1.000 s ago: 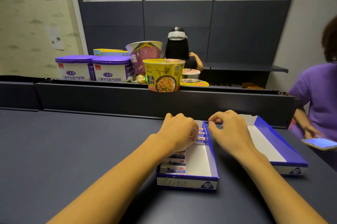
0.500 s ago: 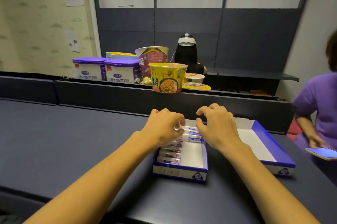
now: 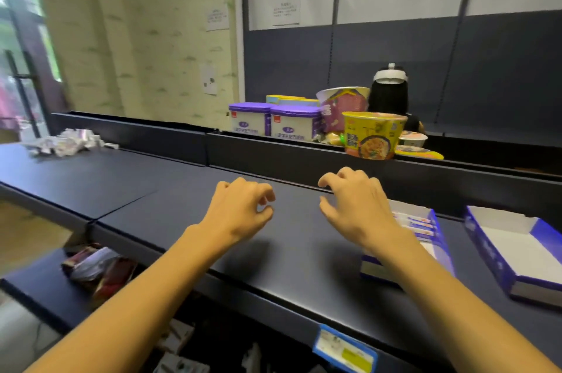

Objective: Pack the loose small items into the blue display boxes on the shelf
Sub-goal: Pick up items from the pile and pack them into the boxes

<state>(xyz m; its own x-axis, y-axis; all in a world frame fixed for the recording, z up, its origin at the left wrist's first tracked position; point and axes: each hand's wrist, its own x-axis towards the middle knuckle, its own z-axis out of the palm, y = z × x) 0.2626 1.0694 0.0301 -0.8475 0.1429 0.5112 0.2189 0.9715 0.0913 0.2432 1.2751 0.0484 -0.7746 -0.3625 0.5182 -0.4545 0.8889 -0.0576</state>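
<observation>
Overhead, both hands hover above the dark shelf, holding nothing. To the left of the partly filled blue box, the left hand has its fingers curled loosely, thumb near forefinger. The right hand hangs just left of that box, fingers spread and bent (its forearm hides the box's near corner). Right of that box sits a bare blue box. Far left of it, well apart, lies a heap of loose packets.

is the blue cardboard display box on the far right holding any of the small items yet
No, the far-right blue cardboard display box shows only a bare white floor.
</observation>
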